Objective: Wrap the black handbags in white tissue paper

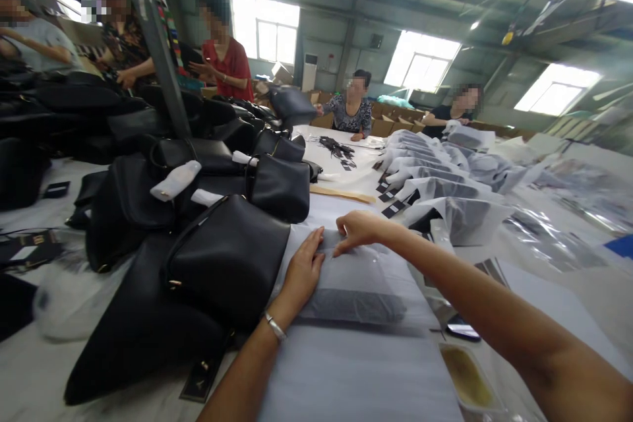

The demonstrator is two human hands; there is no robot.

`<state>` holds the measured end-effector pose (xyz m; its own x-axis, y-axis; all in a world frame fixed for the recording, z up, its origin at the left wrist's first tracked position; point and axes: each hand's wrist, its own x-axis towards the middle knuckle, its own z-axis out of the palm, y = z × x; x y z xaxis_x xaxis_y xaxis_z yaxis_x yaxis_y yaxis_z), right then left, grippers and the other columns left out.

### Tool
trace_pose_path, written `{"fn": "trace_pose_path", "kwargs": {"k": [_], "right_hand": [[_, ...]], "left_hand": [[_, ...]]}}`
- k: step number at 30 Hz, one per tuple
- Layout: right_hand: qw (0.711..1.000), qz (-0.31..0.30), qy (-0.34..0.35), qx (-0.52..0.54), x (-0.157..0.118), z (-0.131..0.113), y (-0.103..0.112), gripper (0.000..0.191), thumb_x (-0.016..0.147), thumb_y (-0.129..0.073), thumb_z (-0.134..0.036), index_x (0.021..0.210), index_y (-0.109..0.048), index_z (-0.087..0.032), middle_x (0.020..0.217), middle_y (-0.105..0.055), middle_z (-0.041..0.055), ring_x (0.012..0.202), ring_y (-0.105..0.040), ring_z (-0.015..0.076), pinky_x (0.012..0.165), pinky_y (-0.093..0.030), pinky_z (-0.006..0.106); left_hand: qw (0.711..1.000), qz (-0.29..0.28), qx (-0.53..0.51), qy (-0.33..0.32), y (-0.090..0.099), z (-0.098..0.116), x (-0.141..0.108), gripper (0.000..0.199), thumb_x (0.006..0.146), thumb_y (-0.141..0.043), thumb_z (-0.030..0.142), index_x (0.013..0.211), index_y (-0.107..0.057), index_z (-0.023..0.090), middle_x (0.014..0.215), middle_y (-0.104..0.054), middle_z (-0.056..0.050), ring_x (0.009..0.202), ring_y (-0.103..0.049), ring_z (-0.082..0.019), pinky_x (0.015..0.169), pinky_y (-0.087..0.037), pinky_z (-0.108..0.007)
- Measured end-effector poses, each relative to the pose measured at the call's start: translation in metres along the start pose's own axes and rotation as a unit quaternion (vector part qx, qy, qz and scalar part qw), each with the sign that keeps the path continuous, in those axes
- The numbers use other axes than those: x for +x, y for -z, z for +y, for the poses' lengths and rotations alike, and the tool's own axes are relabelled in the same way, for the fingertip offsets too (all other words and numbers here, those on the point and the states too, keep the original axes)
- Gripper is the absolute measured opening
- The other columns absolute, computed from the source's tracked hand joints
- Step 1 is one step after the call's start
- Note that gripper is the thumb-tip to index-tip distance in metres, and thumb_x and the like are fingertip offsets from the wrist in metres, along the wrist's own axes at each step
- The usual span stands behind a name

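A dark, flat bundle (353,306) lies in front of me under a translucent white wrapping sheet (356,270). My left hand (302,270) rests on the sheet's left side, fingers extended and lying flat; a silver bracelet is on that wrist. Opposite it, my right hand (360,231) has curled fingers and thumb at the sheet's upper part, gripping the film. More white sheets (356,369) are spread beneath the bundle, toward me. Just left of my left hand, a black handbag (230,264) leans on other black bags.
Several black bags (281,184) crowd the left side. At right stand a row of bags in translucent covers (459,211), loose clear plastic (548,237), a phone (463,328) and a shallow plastic tub (445,359). A metal post (161,46) rises at left; several people work around the table.
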<state>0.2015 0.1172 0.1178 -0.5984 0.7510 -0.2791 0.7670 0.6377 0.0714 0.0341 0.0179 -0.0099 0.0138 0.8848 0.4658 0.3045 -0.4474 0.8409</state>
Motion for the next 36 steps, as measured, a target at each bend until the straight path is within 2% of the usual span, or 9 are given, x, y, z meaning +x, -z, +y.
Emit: {"fn": "trace_pose_path", "kwargs": {"k": [4, 8, 12, 17, 21, 25, 30, 33, 36], "right_hand": [[0.987, 0.087, -0.072, 0.119, -0.015, 0.026, -0.018, 0.040, 0.075, -0.067, -0.063, 0.080, -0.069, -0.023, 0.073, -0.071, 0.0008, 0.068, -0.064, 0.0167, 0.056, -0.038, 0.024], [0.955, 0.218, -0.143, 0.139, -0.061, 0.026, -0.039, 0.026, 0.093, -0.052, -0.043, 0.096, -0.069, -0.023, 0.085, -0.074, 0.0030, 0.076, -0.067, 0.0175, 0.066, -0.045, 0.026], [0.923, 0.325, -0.067, 0.196, -0.120, -0.004, -0.070, 0.033, 0.093, -0.054, -0.045, 0.116, -0.066, -0.025, 0.113, -0.072, 0.0068, 0.103, -0.067, 0.0225, 0.092, -0.051, 0.036], [0.952, 0.272, -0.007, 0.144, -0.158, -0.040, -0.123, 0.082, 0.078, -0.072, -0.043, 0.150, -0.038, -0.022, 0.157, -0.034, 0.0132, 0.146, -0.027, 0.0337, 0.118, -0.027, 0.054], [0.965, 0.226, -0.037, 0.128, -0.154, -0.046, -0.147, 0.092, 0.071, -0.064, -0.011, 0.155, -0.026, -0.022, 0.163, -0.017, 0.0096, 0.150, -0.011, 0.0303, 0.121, -0.018, 0.052], [0.964, 0.225, -0.019, 0.138, -0.148, -0.036, -0.133, 0.094, 0.066, -0.063, -0.007, 0.153, -0.031, -0.023, 0.162, -0.021, 0.0087, 0.149, -0.017, 0.0309, 0.121, -0.019, 0.050], [0.935, 0.308, -0.040, 0.172, -0.148, -0.014, -0.089, 0.063, 0.082, -0.068, -0.034, 0.142, -0.050, -0.025, 0.149, -0.048, 0.0081, 0.141, -0.037, 0.0296, 0.119, -0.025, 0.050], [0.919, 0.344, -0.099, 0.164, -0.143, -0.001, -0.076, 0.066, 0.079, -0.074, -0.038, 0.140, -0.053, -0.023, 0.150, -0.047, 0.0110, 0.141, -0.036, 0.0333, 0.117, -0.029, 0.052], [0.939, 0.297, -0.089, 0.150, -0.135, 0.009, -0.079, 0.069, 0.077, -0.075, -0.027, 0.142, -0.051, -0.021, 0.149, -0.047, 0.0127, 0.137, -0.043, 0.0326, 0.113, -0.039, 0.045]], "left_hand": [[0.999, -0.013, 0.040, -0.009, 0.003, 0.003, 0.000, 0.057, 0.086, -0.047, 0.007, 0.142, -0.048, 0.019, 0.144, -0.054, -0.011, 0.130, -0.053, -0.022, 0.114, -0.040, -0.045], [0.995, -0.030, 0.099, -0.010, 0.008, 0.025, 0.004, 0.053, 0.087, -0.045, 0.007, 0.140, -0.050, 0.014, 0.142, -0.056, -0.013, 0.132, -0.052, -0.021, 0.115, -0.038, -0.041], [0.980, -0.039, 0.191, -0.048, -0.002, 0.055, 0.011, 0.043, 0.098, -0.040, 0.021, 0.139, -0.051, 0.019, 0.145, -0.053, -0.010, 0.136, -0.047, -0.021, 0.115, -0.038, -0.041], [0.920, -0.167, 0.338, -0.107, -0.033, 0.058, 0.018, 0.052, 0.098, -0.042, 0.044, 0.145, -0.044, 0.021, 0.155, -0.037, -0.010, 0.147, -0.025, -0.030, 0.119, -0.018, -0.060], [0.905, -0.213, 0.360, -0.079, -0.041, 0.044, 0.027, 0.055, 0.098, -0.041, 0.047, 0.146, -0.042, 0.020, 0.157, -0.034, -0.010, 0.148, -0.022, -0.030, 0.119, -0.016, -0.060], [0.948, -0.175, 0.263, -0.044, -0.017, 0.045, 0.033, 0.052, 0.101, -0.032, 0.044, 0.147, -0.041, 0.021, 0.153, -0.042, -0.009, 0.144, -0.034, -0.024, 0.118, -0.027, -0.051], [0.971, -0.061, 0.227, -0.048, 0.022, 0.042, 0.000, 0.061, 0.093, -0.050, 0.047, 0.150, -0.035, 0.031, 0.153, -0.044, -0.004, 0.139, -0.043, -0.027, 0.112, -0.040, -0.046], [0.968, -0.069, 0.230, -0.073, 0.020, 0.026, -0.021, 0.079, 0.085, -0.063, 0.039, 0.153, -0.024, 0.034, 0.155, -0.041, -0.004, 0.137, -0.045, -0.029, 0.109, -0.044, -0.045], [0.971, -0.044, 0.222, -0.075, 0.007, 0.007, -0.028, 0.074, 0.084, -0.057, 0.024, 0.152, -0.029, 0.034, 0.152, -0.046, -0.002, 0.133, -0.050, -0.027, 0.109, -0.044, -0.042]]}}
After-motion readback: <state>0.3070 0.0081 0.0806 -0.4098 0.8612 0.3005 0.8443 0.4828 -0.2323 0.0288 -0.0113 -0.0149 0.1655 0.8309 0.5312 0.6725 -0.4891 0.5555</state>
